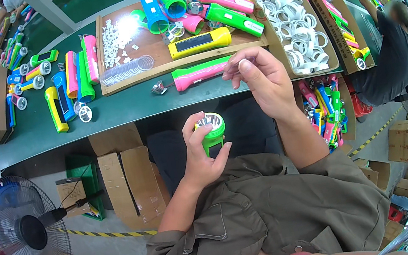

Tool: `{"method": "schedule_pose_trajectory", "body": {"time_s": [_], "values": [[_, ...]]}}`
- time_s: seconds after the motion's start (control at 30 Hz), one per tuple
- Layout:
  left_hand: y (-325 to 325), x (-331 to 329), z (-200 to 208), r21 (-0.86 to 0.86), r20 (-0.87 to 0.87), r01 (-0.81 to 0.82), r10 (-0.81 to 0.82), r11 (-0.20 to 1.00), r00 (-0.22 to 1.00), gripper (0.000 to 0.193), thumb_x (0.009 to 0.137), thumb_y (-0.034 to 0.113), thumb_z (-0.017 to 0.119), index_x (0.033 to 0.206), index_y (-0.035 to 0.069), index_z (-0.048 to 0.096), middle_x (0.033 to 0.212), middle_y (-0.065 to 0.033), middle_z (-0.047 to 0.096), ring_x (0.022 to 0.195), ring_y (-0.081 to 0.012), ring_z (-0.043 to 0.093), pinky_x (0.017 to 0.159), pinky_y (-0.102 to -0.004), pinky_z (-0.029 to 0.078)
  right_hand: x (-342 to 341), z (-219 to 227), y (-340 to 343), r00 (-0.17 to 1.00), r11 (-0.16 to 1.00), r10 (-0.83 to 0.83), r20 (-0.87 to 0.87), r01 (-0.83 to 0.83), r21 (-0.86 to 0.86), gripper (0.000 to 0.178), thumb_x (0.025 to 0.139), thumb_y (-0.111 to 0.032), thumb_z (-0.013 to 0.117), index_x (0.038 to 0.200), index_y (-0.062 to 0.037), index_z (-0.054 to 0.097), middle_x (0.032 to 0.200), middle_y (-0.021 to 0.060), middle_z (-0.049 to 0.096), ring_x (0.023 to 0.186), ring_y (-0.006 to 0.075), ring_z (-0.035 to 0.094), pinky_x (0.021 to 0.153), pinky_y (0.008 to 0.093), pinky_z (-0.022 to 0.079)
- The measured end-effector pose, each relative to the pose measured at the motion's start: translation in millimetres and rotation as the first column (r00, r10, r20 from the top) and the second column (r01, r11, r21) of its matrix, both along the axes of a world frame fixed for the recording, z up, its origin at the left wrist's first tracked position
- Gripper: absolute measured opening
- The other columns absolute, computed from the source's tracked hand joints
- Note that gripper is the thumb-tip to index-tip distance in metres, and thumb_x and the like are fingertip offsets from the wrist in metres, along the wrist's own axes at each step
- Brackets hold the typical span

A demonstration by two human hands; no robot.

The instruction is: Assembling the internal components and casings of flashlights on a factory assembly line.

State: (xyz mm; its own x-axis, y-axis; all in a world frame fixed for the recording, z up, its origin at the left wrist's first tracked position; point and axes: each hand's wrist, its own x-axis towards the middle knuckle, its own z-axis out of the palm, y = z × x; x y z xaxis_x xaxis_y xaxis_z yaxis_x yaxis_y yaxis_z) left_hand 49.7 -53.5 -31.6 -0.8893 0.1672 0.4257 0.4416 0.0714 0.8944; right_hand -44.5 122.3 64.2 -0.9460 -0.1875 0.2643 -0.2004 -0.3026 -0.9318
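Note:
My left hand (200, 152) is wrapped round a green flashlight (214, 135), its head turned up so that the shiny reflector (210, 121) shows. One fingertip of that hand rests at the reflector's rim. My right hand (264, 82) is raised to the right of it, near the table's front edge, thumb and fingers drawn together. Anything between those fingertips is too small or clear to make out. Just behind them lies a pink and green flashlight (200, 74), with a loose reflector and bulb (159, 87) at its left end.
A wooden tray (152, 76) holds clear discs (128, 70), small white parts (114, 42) and several flashlights. Right of it stand a box of white rings (294, 20) and a carton of flashlights (341, 29). A fan (30, 232) stands at lower left; a co-worker (385, 51) is at right.

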Motion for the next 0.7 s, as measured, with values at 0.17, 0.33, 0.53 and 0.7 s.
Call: {"method": "schedule_pose_trajectory", "body": {"time_s": [0.17,0.33,0.53,0.7], "values": [[-3,3,0,-0.006,0.011,-0.015,0.015,1.000,1.000,0.077,0.073,-0.013,0.071,0.134,0.014,0.032,0.143,-0.0188,0.025,0.095,-0.0225,0.062,0.080,-0.0337,0.057,-6,-12,13,0.983,0.980,0.185,0.014,-0.183,-0.080,0.024,0.095,-0.011,0.059,0.116,0.0011,0.058,0.097,0.0068,0.063,0.086,0.0136,0.060,0.071,0.0262,0.047],[-3,3,-3,0.001,0.013,-0.001,0.001,1.000,1.000,0.077,0.073,-0.013,0.071,0.134,0.014,0.032,0.143,-0.0187,0.025,0.095,-0.0225,0.062,0.080,-0.0338,0.057,1,7,8,0.933,0.961,0.236,0.271,-0.183,-0.207,0.048,0.093,-0.004,0.049,0.141,-0.0004,0.047,0.107,0.0109,0.063,0.092,0.0163,0.061,0.070,0.0252,0.047],[-2,2,-5,0.018,0.020,0.014,-0.014,1.000,1.000,0.077,0.073,-0.013,0.071,0.134,0.014,0.032,0.143,-0.0185,0.025,0.094,-0.0222,0.062,0.080,-0.0340,0.056,7,7,13,0.929,0.948,0.272,0.253,-0.213,-0.236,0.028,0.099,-0.005,0.049,0.125,0.0034,0.053,0.121,0.0231,0.063,0.105,0.0277,0.066,0.075,0.0303,0.052],[-3,4,-6,0.046,0.032,0.030,-0.031,0.999,0.999,0.078,0.073,-0.014,0.070,0.134,0.014,0.032,0.143,-0.0183,0.026,0.093,-0.0219,0.062,0.080,-0.0338,0.056,5,-3,13,0.975,0.982,0.169,0.142,-0.155,-0.103,0.015,0.100,-0.007,0.051,0.112,0.0010,0.056,0.117,0.0209,0.064,0.107,0.0276,0.065,0.078,0.0318,0.052]]}}
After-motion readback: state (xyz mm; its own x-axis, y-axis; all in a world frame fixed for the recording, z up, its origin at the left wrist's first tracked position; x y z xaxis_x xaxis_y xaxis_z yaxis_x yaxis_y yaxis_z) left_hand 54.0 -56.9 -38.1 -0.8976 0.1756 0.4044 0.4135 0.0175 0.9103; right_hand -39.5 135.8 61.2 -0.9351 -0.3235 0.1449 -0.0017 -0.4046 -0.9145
